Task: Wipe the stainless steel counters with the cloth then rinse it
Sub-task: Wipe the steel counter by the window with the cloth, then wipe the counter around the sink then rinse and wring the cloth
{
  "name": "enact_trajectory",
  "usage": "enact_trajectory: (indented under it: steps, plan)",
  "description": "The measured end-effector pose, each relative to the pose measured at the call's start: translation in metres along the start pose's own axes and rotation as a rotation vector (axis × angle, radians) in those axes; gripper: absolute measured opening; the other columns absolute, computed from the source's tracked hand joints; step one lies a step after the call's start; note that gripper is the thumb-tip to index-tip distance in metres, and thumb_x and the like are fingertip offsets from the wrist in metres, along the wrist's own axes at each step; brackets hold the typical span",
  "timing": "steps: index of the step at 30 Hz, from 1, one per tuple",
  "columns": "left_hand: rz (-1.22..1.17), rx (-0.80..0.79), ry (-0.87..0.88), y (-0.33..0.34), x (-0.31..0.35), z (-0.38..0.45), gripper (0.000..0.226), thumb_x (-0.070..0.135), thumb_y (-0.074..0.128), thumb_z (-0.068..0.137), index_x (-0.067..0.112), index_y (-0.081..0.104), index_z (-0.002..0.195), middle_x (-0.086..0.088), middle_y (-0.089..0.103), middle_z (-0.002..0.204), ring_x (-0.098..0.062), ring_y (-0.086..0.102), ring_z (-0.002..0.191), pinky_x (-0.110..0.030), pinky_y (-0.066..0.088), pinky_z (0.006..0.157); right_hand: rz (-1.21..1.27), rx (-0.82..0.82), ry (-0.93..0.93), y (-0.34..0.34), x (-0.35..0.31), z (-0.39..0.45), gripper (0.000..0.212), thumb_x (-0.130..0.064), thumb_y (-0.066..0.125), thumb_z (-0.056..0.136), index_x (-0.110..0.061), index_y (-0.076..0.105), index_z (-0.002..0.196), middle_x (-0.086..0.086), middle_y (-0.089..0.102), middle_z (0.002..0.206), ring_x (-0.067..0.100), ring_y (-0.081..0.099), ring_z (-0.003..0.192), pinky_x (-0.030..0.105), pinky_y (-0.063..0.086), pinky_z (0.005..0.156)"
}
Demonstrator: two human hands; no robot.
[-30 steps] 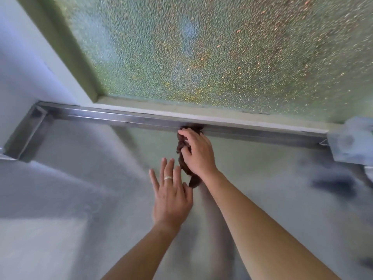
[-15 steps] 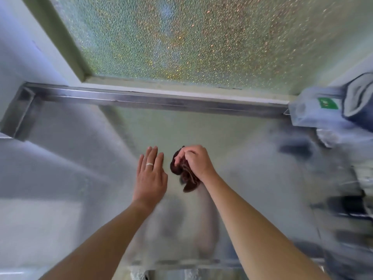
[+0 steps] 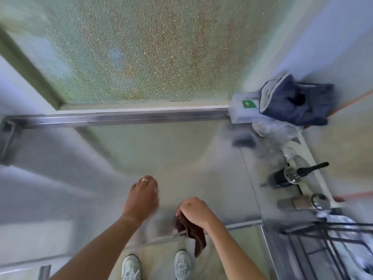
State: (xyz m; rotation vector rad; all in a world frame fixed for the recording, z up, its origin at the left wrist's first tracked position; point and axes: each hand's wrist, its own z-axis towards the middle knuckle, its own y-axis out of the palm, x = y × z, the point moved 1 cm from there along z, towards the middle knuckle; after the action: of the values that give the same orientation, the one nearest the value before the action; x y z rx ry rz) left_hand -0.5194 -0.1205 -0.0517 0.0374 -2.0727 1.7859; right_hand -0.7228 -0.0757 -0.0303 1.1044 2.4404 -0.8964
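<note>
The stainless steel counter (image 3: 165,150) stretches from a raised steel back rim under a frosted window to its front edge near me. My right hand (image 3: 194,212) grips a dark brown cloth (image 3: 191,233) at the counter's front edge; part of the cloth hangs down past the edge. My left hand (image 3: 142,196), with a ring on one finger, lies palm down on the steel to the left of the cloth, fingers together and pointing away from me.
At the right stand a clear box with a green label (image 3: 245,110), a blue towel (image 3: 296,102), crumpled plastic, a dark bottle (image 3: 290,176) lying down, a metal cup (image 3: 321,201) and a wire rack (image 3: 327,245). My white shoes (image 3: 131,267) show below the front edge.
My right hand has dragged the cloth from the back rim across the counter to the front edge. My left hand slid back toward me along with it.
</note>
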Motion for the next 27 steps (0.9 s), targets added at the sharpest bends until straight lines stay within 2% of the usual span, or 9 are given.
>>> enact_trajectory:
  steps: [3, 5, 9, 11, 13, 18, 20, 23, 27]
  plan:
    - [0.0, -0.021, 0.092, -0.016, 0.041, -0.009, 0.032, 0.024, 0.037, 0.077, 0.016, 0.067, 0.086, -0.005, 0.067, 0.091, -0.029, 0.07, 0.081, -0.036, 0.057, 0.066, 0.069, 0.267, 0.047, -0.032, 0.025, -0.053, 0.026, -0.027, 0.049, 0.092, -0.007, 0.062, 0.083, 0.005, 0.067, 0.08, 0.027, 0.058, 0.085, 0.031, 0.04, 0.072]
    - [-0.026, -0.045, 0.159, -0.023, 0.074, -0.012, 0.029, 0.02, 0.041, 0.075, 0.018, 0.067, 0.087, -0.004, 0.066, 0.092, -0.028, 0.07, 0.081, -0.036, 0.057, 0.066, 0.133, 0.387, 0.066, -0.048, 0.044, -0.084, 0.022, -0.035, 0.06, 0.095, -0.017, 0.063, 0.083, -0.008, 0.062, 0.075, 0.02, 0.056, 0.083, 0.025, 0.036, 0.07]
    - [-0.068, -0.078, 0.367, -0.03, 0.144, -0.024, 0.028, 0.007, 0.059, 0.065, 0.017, 0.069, 0.089, -0.003, 0.068, 0.096, -0.027, 0.07, 0.081, -0.034, 0.058, 0.068, 0.223, 0.557, 0.06, -0.056, 0.082, -0.138, 0.041, -0.054, 0.077, 0.082, -0.017, 0.062, 0.094, -0.008, 0.064, 0.083, 0.014, 0.058, 0.08, 0.022, 0.04, 0.064]
    - [-0.07, -0.119, 0.454, -0.028, 0.173, -0.034, 0.028, 0.004, 0.067, 0.066, 0.019, 0.069, 0.091, -0.001, 0.066, 0.099, -0.025, 0.069, 0.082, -0.034, 0.058, 0.07, 0.239, 0.597, 0.058, -0.054, 0.101, -0.168, 0.045, -0.05, 0.082, 0.078, -0.018, 0.057, 0.099, -0.008, 0.062, 0.088, 0.013, 0.059, 0.082, 0.017, 0.042, 0.064]
    - [-0.079, -0.156, 0.548, -0.023, 0.201, -0.046, 0.026, 0.009, 0.071, 0.071, 0.02, 0.068, 0.094, 0.001, 0.064, 0.102, -0.024, 0.068, 0.087, -0.035, 0.057, 0.074, 0.229, 0.63, 0.067, -0.046, 0.123, -0.198, 0.044, -0.042, 0.082, 0.08, -0.017, 0.056, 0.106, -0.007, 0.058, 0.096, 0.014, 0.058, 0.091, 0.021, 0.045, 0.074]
    - [-0.081, -0.246, 0.906, -0.004, 0.267, -0.101, 0.029, 0.018, 0.039, 0.076, 0.018, 0.064, 0.092, -0.002, 0.063, 0.098, -0.027, 0.065, 0.084, -0.034, 0.056, 0.069, 0.32, 0.772, 0.226, 0.013, 0.195, -0.277, 0.039, -0.035, 0.075, 0.088, -0.015, 0.056, 0.115, 0.004, 0.058, 0.113, 0.022, 0.059, 0.106, 0.028, 0.045, 0.083]
    - [-0.074, -0.294, 1.037, 0.011, 0.288, -0.132, 0.022, 0.014, 0.046, 0.077, 0.018, 0.063, 0.09, -0.003, 0.063, 0.095, -0.03, 0.066, 0.082, -0.035, 0.055, 0.066, 0.376, 0.868, 0.343, 0.047, 0.224, -0.32, 0.036, -0.033, 0.073, 0.089, -0.012, 0.059, 0.115, 0.005, 0.063, 0.112, 0.022, 0.061, 0.103, 0.027, 0.042, 0.077]
    - [-0.091, -0.405, 1.173, 0.029, 0.321, -0.192, 0.025, 0.002, 0.064, 0.071, 0.02, 0.061, 0.088, -0.002, 0.062, 0.091, -0.031, 0.066, 0.076, -0.034, 0.054, 0.061, 0.495, 0.991, 0.523, 0.106, 0.263, -0.385, 0.034, -0.03, 0.071, 0.089, -0.011, 0.061, 0.115, 0.01, 0.063, 0.113, 0.027, 0.062, 0.104, 0.032, 0.046, 0.083]
    - [-0.066, -0.457, 1.446, 0.04, 0.367, -0.287, 0.012, 0.012, 0.057, 0.079, 0.02, 0.065, 0.082, 0.004, 0.067, 0.089, -0.025, 0.068, 0.071, -0.031, 0.052, 0.056, 0.702, 1.113, 0.723, 0.198, 0.31, -0.463, 0.034, -0.028, 0.07, 0.087, -0.009, 0.06, 0.113, 0.013, 0.061, 0.11, 0.033, 0.062, 0.099, 0.037, 0.05, 0.081]
